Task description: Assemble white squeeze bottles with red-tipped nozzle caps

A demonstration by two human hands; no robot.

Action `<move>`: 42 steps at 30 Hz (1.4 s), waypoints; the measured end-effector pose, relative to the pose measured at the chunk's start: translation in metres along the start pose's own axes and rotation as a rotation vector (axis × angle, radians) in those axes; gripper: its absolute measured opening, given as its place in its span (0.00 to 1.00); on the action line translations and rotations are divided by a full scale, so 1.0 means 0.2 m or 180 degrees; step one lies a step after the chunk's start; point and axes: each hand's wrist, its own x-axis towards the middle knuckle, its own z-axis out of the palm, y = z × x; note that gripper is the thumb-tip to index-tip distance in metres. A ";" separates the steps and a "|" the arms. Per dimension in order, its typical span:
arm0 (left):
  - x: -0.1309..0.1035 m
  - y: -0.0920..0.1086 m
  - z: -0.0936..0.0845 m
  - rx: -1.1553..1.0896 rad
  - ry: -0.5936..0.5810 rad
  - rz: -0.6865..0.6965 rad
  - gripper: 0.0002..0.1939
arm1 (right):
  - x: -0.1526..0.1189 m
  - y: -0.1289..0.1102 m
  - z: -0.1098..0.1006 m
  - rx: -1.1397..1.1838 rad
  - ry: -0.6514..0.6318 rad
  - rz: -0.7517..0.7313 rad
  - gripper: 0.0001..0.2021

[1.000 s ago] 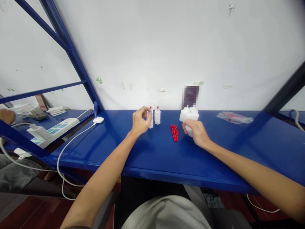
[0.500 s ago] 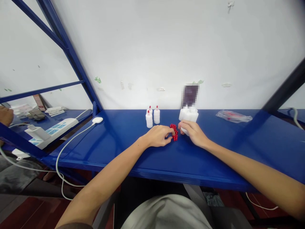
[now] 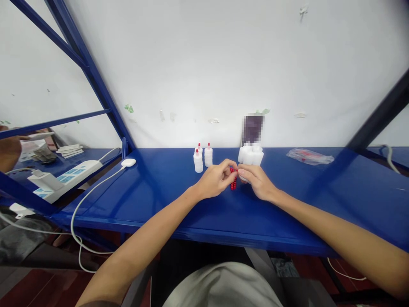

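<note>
My left hand [image 3: 217, 178] is closed in a pinch at a small red cap, brought up against the fingers of my right hand. My right hand [image 3: 257, 181] is wrapped round a small white bottle, most of it hidden by the fingers. On the table between and under my hands lies a cluster of small red caps [image 3: 233, 186], partly covered by my left fingers. Beyond my right hand stands a tight group of white bottles [image 3: 251, 156]. Left of these, 3 white bottles [image 3: 198, 161] stand upright with red tips on.
A clear plastic bag [image 3: 309, 156] with something red in it lies to the right on the blue table [image 3: 297, 192]. A white puck-like charger [image 3: 128, 163] with a cable sits at left, near a power strip [image 3: 68, 175]. Another person's hand [image 3: 11, 151] shows at the far left.
My left hand has lifted from the red caps and come to meet my right hand, its fingers now pinched. The bottle stays in my right hand. The view has shifted slightly.
</note>
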 end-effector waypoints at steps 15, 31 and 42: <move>-0.01 0.02 0.02 0.0443 -0.0481 0.0043 0.07 | 0.00 -0.02 -0.01 -0.0419 -0.0205 0.0084 0.23; 0.01 -0.08 -0.15 0.1051 0.0010 -0.1068 0.05 | 0.00 0.03 -0.03 -0.0543 0.0153 0.0387 0.18; -0.02 -0.10 -0.10 0.2465 -0.0181 -0.1566 0.16 | 0.00 0.03 -0.03 -0.0859 0.0142 0.0377 0.16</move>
